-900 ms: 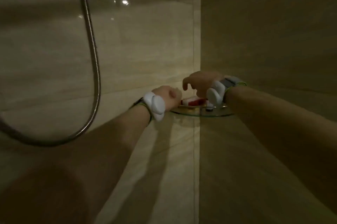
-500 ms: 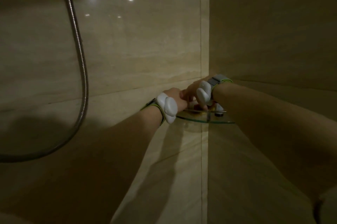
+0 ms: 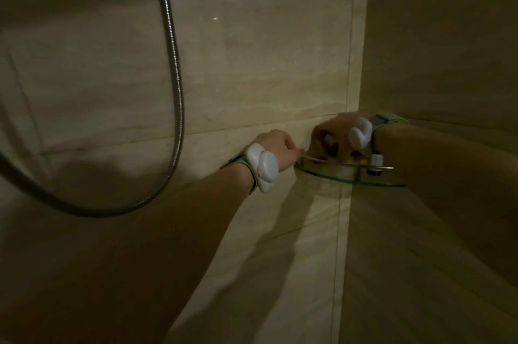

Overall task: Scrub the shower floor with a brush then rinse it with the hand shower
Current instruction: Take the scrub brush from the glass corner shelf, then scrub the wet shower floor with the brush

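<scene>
The shower hose (image 3: 173, 85) hangs vertically, then loops left. Both arms reach to the glass corner shelf (image 3: 350, 177). Left hand (image 3: 277, 151) and right hand (image 3: 333, 133): fingers curled; contents indiscernible.

Dim beige tiled walls (image 3: 252, 77), glass corner shelf (image 3: 350, 178)
</scene>
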